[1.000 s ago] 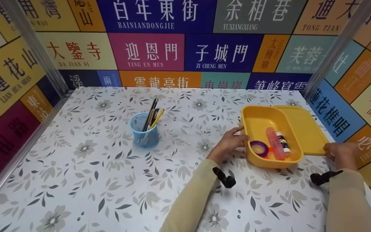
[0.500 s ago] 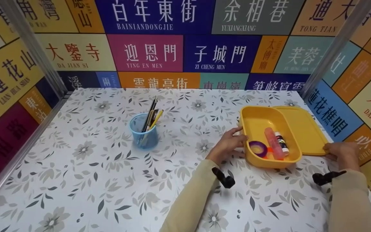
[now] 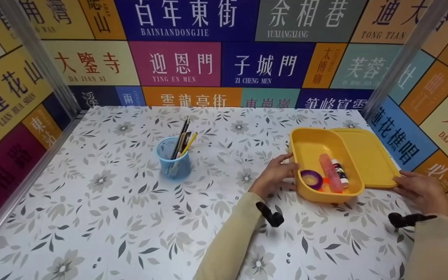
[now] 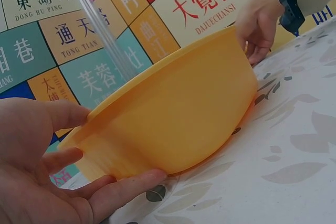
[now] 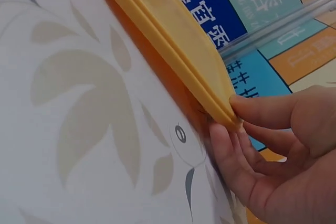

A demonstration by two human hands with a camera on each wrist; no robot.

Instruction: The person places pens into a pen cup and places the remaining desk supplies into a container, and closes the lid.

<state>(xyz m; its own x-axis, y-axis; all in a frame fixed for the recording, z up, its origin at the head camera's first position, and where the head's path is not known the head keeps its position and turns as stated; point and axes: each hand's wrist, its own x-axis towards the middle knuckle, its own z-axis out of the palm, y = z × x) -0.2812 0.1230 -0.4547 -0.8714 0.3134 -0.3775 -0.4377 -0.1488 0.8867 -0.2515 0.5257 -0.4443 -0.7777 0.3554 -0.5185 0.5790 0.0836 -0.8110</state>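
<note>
A yellow plastic box (image 3: 311, 136) sits at the right of the table, with a purple tape roll (image 3: 312, 180), a pink translucent tube-like item (image 3: 331, 173) and a small dark-and-white labelled bottle (image 3: 340, 174) inside. My left hand (image 3: 274, 175) touches its left side. In the left wrist view, thumb near the rim, fingers (image 4: 131, 187) extended low along the wall. Right of the box lies the flat yellow lid (image 3: 371, 157), its left part hidden behind the box. My right hand (image 3: 422, 188) pinches the lid's near right corner, thumb above and fingers below in the right wrist view.
A blue cup (image 3: 174, 163) holding brushes and a yellow pencil (image 3: 189, 143) stands left of centre. Walls with coloured name panels enclose the floral-patterned table (image 3: 103, 217) at the back and sides. An orange-red item (image 3: 326, 186) shows beneath the pink one.
My right hand has shifted slightly right and toward me, its fingers now reaching further out at the lid's corner. The lid has edged a little to the right. Left hand and box stay put.
</note>
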